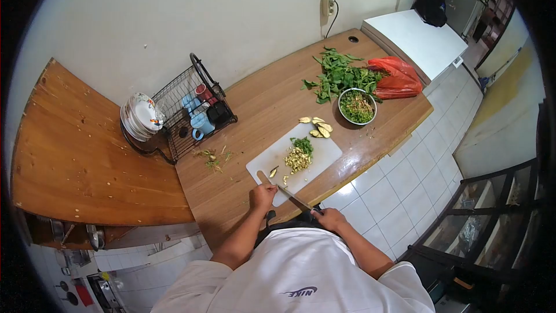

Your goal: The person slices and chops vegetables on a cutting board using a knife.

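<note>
My right hand (330, 220) is wrapped around the dark handle of a kitchen knife (299, 200), at the near edge of the table. The blade points up and left over the corner of a white cutting board (324, 153). My left hand (263, 196) is closed, its fingertips pinched at the blade. Beyond them a brownish flat strip continues in line with the blade; it looks like the blade's far end. On the board lie a pile of diced pale vegetable (297, 161), chopped green leaves (302, 145) and a small wedge (274, 171). Eggplant pieces (321, 130) rest at its far edge.
A metal bowl (357, 120) of chopped greens stands back right, near leafy greens (336, 72) and a red plastic bag (399, 78). Trimmings (214, 159) lie left of the board. A wire dish rack (182, 93) holds plates and cups at the wall.
</note>
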Tool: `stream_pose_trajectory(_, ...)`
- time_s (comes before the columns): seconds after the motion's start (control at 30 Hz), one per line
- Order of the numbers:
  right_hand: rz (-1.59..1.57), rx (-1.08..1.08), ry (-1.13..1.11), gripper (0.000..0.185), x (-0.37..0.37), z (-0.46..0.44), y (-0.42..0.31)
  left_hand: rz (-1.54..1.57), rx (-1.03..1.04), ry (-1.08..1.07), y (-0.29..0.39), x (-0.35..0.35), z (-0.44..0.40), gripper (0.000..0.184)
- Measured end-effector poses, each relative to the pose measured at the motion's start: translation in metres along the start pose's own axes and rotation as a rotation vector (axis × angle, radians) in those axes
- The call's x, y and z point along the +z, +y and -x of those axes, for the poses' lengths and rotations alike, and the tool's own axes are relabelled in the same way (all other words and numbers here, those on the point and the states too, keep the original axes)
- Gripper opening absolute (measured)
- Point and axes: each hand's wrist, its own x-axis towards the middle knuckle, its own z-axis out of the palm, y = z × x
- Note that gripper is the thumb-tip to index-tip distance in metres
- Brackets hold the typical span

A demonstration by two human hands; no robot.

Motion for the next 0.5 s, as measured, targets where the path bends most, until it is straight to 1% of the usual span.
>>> stream_pose_trajectory(0.07, 0.011, -0.016, -0.006, 0.077, -0.002, -0.002, 0.0, 0.037, -0.024, 0.012, 0.003, -0.001, 0.001, 0.02)
stream_pose_trajectory(0.13, -0.009, 0.001, -0.005, 0.069, -0.002, -0.008, 0.004, 0.027, -0.036, 0.008, 0.009, -0.006, 0.005, 0.02)
stream_pose_trajectory(0.2, -0.045, -0.019, -0.004, 0.069, 0.002, -0.012, 0.01, 0.019, -0.051, 0.002, 0.011, -0.007, 0.006, 0.02)
stream_pose_trajectory(0.37, -0.066, -0.022, 0.0, 0.07, 0.006, -0.013, 0.014, 0.059, -0.005, 0.032, 0.005, -0.003, 0.004, 0.02)
stream_pose_trajectory(0.5, -0.084, -0.031, -0.05, 0.072, 0.001, -0.01, 0.011, 0.061, -0.016, 0.038, 0.001, 0.0, 0.003, 0.02)
